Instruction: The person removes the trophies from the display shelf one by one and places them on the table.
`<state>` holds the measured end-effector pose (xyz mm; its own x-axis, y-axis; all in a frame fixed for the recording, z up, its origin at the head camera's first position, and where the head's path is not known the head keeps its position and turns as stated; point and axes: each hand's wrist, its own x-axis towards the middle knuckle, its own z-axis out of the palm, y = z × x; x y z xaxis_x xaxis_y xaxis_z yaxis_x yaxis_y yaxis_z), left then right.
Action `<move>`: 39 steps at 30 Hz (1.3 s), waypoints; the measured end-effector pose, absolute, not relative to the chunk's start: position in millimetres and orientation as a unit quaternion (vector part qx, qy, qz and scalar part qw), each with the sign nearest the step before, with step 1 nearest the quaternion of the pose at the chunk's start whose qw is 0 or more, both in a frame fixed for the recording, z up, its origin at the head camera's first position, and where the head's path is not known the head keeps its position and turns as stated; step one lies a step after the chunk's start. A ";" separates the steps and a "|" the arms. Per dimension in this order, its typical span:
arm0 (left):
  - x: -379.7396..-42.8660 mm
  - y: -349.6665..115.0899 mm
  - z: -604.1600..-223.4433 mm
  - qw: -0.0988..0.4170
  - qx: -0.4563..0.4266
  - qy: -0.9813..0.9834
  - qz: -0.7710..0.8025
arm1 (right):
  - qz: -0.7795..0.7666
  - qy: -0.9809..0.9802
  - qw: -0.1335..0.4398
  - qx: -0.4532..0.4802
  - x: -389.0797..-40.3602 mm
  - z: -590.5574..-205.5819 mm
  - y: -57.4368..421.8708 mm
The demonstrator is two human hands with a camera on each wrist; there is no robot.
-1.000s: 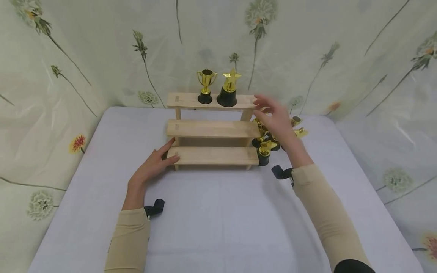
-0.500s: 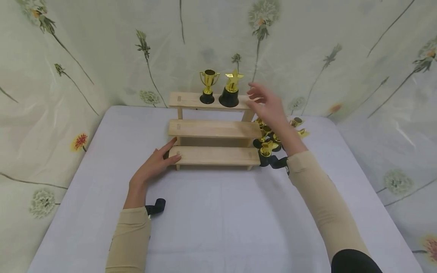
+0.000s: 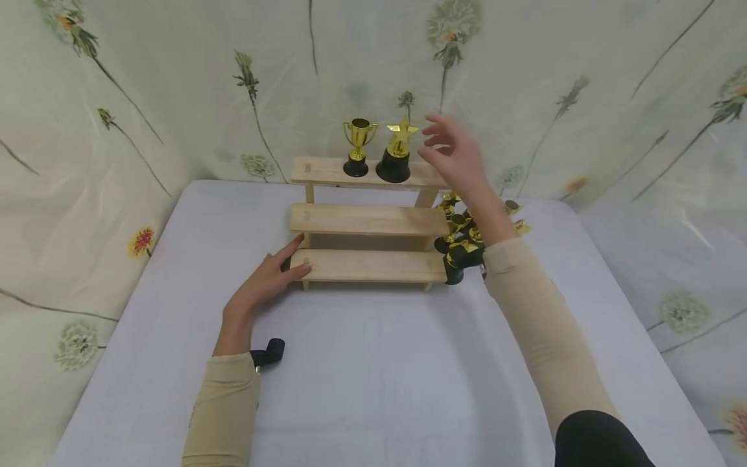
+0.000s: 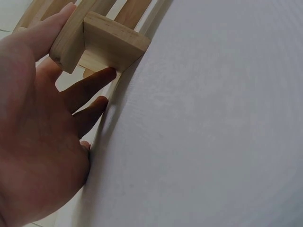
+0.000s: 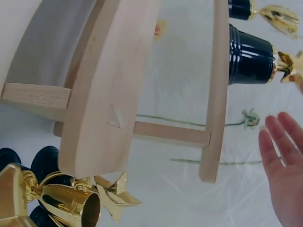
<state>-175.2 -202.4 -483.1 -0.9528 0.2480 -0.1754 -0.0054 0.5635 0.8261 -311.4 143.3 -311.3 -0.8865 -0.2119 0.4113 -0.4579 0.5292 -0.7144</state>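
A three-step wooden display stand [image 3: 373, 219] stands on the table. My left hand [image 3: 264, 280] holds the left end of its lowest step, thumb on top of the board; in the left wrist view the other fingers [image 4: 87, 90] reach past the board's end toward the leg. On the top step are a gold cup trophy [image 3: 360, 139] and a gold star trophy [image 3: 399, 149], both upright on black bases. My right hand [image 3: 458, 152] is raised just right of the star, fingers loosely bent and nothing in them. In the right wrist view its fingers [image 5: 272, 146] are spread.
Several more gold trophies [image 3: 458, 227] with black bases crowd the table at the stand's right end, partly hidden by the right forearm. A white cloth [image 3: 362, 370] covers the table. A flower-printed sheet [image 3: 350, 65] hangs close behind the stand.
My right hand has risen and moved left, from the top step's right end to beside the star trophy. The left hand and both trophies keep their places on the stand.
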 end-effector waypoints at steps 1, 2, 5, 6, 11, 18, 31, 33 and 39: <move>-175.7 -202.5 -483.1 0.137 0.069 0.873 0.462 | 0.444 -0.864 0.136 0.195 -312.5 -310.3 142.9; -175.9 -202.6 -483.2 0.137 0.068 0.873 0.462 | 0.441 -0.865 0.134 0.196 -313.1 -309.0 142.2; -175.9 -203.0 -483.0 0.134 0.067 0.874 0.462 | 0.440 -0.866 0.124 0.205 -311.7 -302.4 137.1; -175.8 -202.8 -482.9 0.133 0.066 0.874 0.462 | 0.440 -0.865 0.120 0.208 -309.8 -299.4 134.7; -175.9 -201.7 -482.2 0.128 0.068 0.873 0.465 | 0.436 -0.866 0.102 0.223 -297.0 -282.5 120.4; -175.8 -200.8 -482.9 0.128 0.069 0.870 0.471 | 0.421 -0.873 0.092 0.228 -294.4 -274.5 111.4; -179.1 -203.9 -490.6 0.128 0.083 0.874 0.462 | 0.426 -0.870 0.109 0.224 -316.5 -292.0 117.7; -179.8 -204.2 -491.8 0.127 0.083 0.875 0.459 | 0.424 -0.870 0.109 0.224 -313.1 -289.3 115.8; -180.0 -203.2 -490.7 0.124 0.082 0.876 0.458 | 0.420 -0.876 0.106 0.215 -294.1 -275.2 109.3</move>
<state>-180.0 -203.2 -490.7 -0.9555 0.2582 -0.1428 0.0300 0.5665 0.8235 -294.1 109.3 -275.2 -0.8852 -0.2876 0.3657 -0.4652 0.5556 -0.6891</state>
